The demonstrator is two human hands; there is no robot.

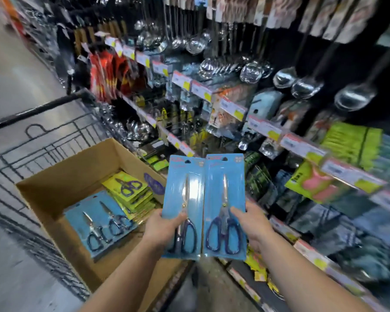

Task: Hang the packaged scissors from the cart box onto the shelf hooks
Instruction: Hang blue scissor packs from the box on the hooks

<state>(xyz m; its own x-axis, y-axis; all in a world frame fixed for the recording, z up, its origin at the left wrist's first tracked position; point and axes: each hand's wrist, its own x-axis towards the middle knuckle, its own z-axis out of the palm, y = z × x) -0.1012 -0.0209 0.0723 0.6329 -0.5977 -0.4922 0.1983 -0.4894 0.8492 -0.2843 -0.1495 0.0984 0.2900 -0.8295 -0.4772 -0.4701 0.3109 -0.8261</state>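
I hold two blue-carded scissors packs upright, side by side, in front of the shelf. My left hand (162, 224) grips the left pack (185, 190) by its lower left edge, thumb on the front. My right hand (252, 221) grips the right pack (224, 190) by its lower right edge. Both packs show dark blue handles at the bottom and a hang hole at the top. In the cardboard box (61, 183) in the cart lie more blue scissors packs (101, 219) and a stack of yellow-green scissors packs (131, 190).
The black wire cart (43, 140) stands at the left with the aisle floor beyond it. The shelf wall on the right carries hanging ladles (306, 86), packaged kitchen tools and rows of price tags (266, 129) along the rails. Green packs (351, 145) hang at the right.
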